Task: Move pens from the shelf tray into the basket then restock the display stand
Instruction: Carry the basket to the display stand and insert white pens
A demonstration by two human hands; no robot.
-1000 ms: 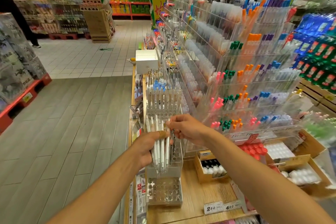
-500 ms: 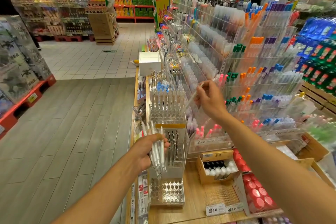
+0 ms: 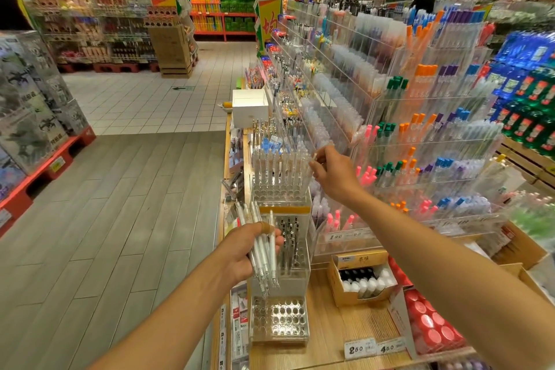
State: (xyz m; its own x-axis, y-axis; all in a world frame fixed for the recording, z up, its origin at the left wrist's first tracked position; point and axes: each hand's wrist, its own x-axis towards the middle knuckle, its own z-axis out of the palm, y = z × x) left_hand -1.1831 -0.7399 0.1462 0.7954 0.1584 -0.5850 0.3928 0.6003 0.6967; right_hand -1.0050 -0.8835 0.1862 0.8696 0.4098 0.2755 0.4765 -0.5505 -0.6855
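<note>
Since half a second ago, the right hand (image 3: 332,173) has carried its single pen (image 3: 313,158) further up and back, to the right end of the top tier of the clear display stand (image 3: 280,198), where a row of white pens stands upright in the holes. Its thumb and fingertips pinch the pen near the top; motion blur leaves it unclear whether the tip has entered a hole. The left hand (image 3: 244,252) remains lower, in front of the stand's middle tier, fingers curled round a bundle of white pens (image 3: 264,255) that fan out above the fist and point down below it. Dark pens (image 3: 289,237) sit in the middle tier behind that bundle, and the lowest tier (image 3: 280,320) shows open holes. The stand rests on a wooden shelf (image 3: 330,336), beside a cardboard box of small bottles (image 3: 365,279) and two price tags (image 3: 374,348).
</note>
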